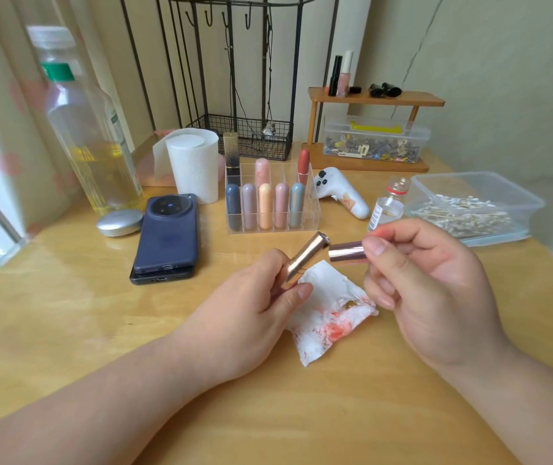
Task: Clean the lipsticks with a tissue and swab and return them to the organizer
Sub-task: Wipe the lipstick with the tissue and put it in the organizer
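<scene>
Above bench (67, 330), gripping lipstick tube (305, 260) in left hand (251, 313) over stained tissue (328, 317), pinching cap (345, 251) in right hand (429, 290) at 3 o'clock; probably recapping, needing straight alignment before organizer (312, 213) at 12 o'clock.

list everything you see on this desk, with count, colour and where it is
lipstick tube: 1, rose-gold, held, front centre
lipstick cap: 1, mauve metallic, held beside the tube
tissue: 1, white, red-stained, on table
organizer: 1, clear, table centre
lipsticks: 8, mixed colours, in organizer, five front, three back
tissue roll: 1, white, left of organizer
bottle: 1, clear, yellow liquid, far left
phones: 2, dark, stacked, left of centre
silver case: 1, beside phones
white device: 1, right of organizer
vial: 1, clear, right
swab box: 1, clear, far right
wooden shelf: 1, brown, back right
wire rack: 1, black, back
left hand: 1, grips tube
right hand: 1, pinches cap
</scene>
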Tool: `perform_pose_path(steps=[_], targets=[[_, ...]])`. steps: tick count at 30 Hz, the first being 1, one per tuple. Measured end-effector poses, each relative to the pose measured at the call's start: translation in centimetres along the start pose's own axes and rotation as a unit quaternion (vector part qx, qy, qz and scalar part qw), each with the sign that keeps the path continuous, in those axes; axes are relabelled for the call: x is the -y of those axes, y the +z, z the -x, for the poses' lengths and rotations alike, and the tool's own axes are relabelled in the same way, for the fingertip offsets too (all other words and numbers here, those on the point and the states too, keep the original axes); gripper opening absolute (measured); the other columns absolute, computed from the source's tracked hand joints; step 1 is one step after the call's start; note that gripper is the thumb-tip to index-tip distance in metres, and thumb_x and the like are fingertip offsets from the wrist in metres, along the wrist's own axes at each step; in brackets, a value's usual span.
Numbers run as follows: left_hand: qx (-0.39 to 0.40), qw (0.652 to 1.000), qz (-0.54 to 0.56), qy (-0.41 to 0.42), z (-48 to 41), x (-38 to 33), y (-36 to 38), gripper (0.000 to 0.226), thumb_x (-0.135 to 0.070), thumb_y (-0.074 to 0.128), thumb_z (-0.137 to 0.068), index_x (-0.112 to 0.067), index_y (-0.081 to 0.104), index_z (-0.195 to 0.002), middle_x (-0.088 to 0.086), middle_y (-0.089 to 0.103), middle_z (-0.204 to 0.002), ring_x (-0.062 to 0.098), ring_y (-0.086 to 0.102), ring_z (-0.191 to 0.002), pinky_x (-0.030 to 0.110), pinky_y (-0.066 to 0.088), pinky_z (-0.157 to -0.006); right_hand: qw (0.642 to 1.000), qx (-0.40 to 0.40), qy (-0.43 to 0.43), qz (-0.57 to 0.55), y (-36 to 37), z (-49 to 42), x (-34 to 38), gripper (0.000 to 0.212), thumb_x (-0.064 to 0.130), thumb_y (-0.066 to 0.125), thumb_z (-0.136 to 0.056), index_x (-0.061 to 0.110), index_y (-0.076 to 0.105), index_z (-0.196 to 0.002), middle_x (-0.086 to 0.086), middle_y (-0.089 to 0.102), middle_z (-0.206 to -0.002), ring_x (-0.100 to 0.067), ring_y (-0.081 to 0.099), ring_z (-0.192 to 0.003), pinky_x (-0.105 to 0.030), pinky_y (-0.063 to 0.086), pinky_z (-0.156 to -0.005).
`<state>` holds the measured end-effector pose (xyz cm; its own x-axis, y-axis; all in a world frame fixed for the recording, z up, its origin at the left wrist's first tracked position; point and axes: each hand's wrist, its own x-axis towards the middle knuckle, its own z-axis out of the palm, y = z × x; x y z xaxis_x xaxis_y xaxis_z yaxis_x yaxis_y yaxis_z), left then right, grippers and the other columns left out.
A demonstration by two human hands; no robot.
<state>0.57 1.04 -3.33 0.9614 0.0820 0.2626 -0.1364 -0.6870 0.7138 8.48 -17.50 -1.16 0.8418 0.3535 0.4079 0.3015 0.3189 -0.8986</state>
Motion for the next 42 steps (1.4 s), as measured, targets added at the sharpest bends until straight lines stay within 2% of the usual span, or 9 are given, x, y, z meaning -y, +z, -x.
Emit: perform_pose_path(steps=[6,10,18,20,25,30,35,39,42], targets=[[0.012,1.000,-0.014,0.018,0.0,0.1,0.1,0.032,-0.040,0.053,-0.099,-0.027,0.035,-0.076,-0.021,0.048,-0.071,0.008,0.042,-0.065,0.020,0.034,-0.058,0.998,-0.023,-0.038,0.044,0.1,-0.1,-0.2,0.011,0.015,0.064,-0.087,0.005,0.065,-0.091,0.006,0.056,-0.061,-0.013,0.044,-0.049,-0.028,0.037,-0.047],[0.016,0.999,-0.019,0.025,0.0,0.2,0.0,0.031,-0.042,0.053,-0.098,-0.026,0.039,-0.074,-0.019,0.049,-0.069,0.006,0.044,-0.064,0.020,0.033,-0.057,0.992,-0.008,-0.059,0.113,-0.2,-0.2,-0.4,0.018,0.020,0.065,-0.088,0.010,0.070,-0.102,0.007,0.067,-0.076,-0.009,0.057,-0.063,-0.020,0.046,-0.063],[0.045,0.998,0.005,0.051,0.3,-0.4,0.3,0.022,-0.054,0.046,-0.095,-0.032,0.047,-0.092,-0.009,0.056,-0.075,0.009,0.053,-0.072,0.020,0.040,-0.061,0.962,0.072,-0.139,0.224,0.0,0.3,-0.6,0.026,0.009,0.065,-0.090,0.015,0.069,-0.115,0.001,0.064,-0.095,-0.019,0.062,-0.080,-0.030,0.050,-0.070],[0.031,0.998,0.043,0.045,0.5,-0.6,0.3,0.028,-0.059,0.043,-0.090,-0.033,0.043,-0.100,-0.005,0.057,-0.079,0.009,0.053,-0.069,0.021,0.042,-0.061,0.967,0.063,-0.130,0.209,0.3,0.4,-0.8,0.028,0.010,0.068,-0.088,0.018,0.070,-0.114,0.005,0.066,-0.092,-0.020,0.064,-0.082,-0.034,0.053,-0.074],[-0.018,0.994,0.083,0.065,0.5,-0.7,0.3,0.022,-0.052,0.049,-0.092,-0.030,0.047,-0.093,-0.005,0.053,-0.075,0.007,0.047,-0.062,0.013,0.036,-0.057,0.978,-0.006,-0.119,0.170,0.9,0.6,-0.6,0.026,0.018,0.073,-0.087,0.022,0.070,-0.112,0.008,0.072,-0.087,-0.014,0.067,-0.078,-0.027,0.054,-0.076],[-0.062,0.987,0.145,0.040,0.6,-0.4,1.2,0.020,-0.051,0.055,-0.094,-0.032,0.050,-0.088,0.003,0.055,-0.073,0.014,0.048,-0.061,0.029,0.043,-0.056,0.990,-0.010,-0.076,0.115,2.4,0.8,-0.7,0.036,0.012,0.069,-0.085,0.018,0.065,-0.121,0.015,0.071,-0.080,-0.002,0.064,-0.071,-0.014,0.050,-0.071],[-0.078,0.983,0.162,0.043,0.2,-0.4,0.9,0.024,-0.059,0.058,-0.088,-0.035,0.054,-0.090,-0.002,0.059,-0.071,0.014,0.052,-0.062,0.036,0.046,-0.056,0.994,0.060,-0.035,0.079,2.9,0.9,-0.5,0.051,0.007,0.065,-0.089,0.020,0.052,-0.136,-0.005,0.074,-0.086,-0.013,0.070,-0.078,-0.019,0.052,-0.073],[-0.101,0.986,0.129,0.038,-0.5,0.3,0.3,0.029,-0.059,0.068,-0.084,-0.032,0.059,-0.089,-0.004,0.058,-0.066,0.004,0.044,-0.057,0.031,0.042,-0.054,0.995,0.054,-0.005,0.079,3.3,0.3,-0.6,0.052,0.011,0.068,-0.085,0.026,0.053,-0.133,-0.009,0.075,-0.089,-0.016,0.072,-0.080,-0.020,0.053,-0.077],[-0.105,0.984,0.142,0.028,-0.8,0.4,-0.3,0.020,-0.051,0.073,-0.081,-0.033,0.068,-0.089,-0.012,0.067,-0.074,0.001,0.056,-0.064,0.026,0.048,-0.060,0.994,0.046,-0.005,0.100,3.8,-0.3,-0.4,0.056,0.001,0.070,-0.086,0.026,0.053,-0.133,-0.007,0.076,-0.089,-0.012,0.072,-0.078,-0.016,0.052,-0.075]])
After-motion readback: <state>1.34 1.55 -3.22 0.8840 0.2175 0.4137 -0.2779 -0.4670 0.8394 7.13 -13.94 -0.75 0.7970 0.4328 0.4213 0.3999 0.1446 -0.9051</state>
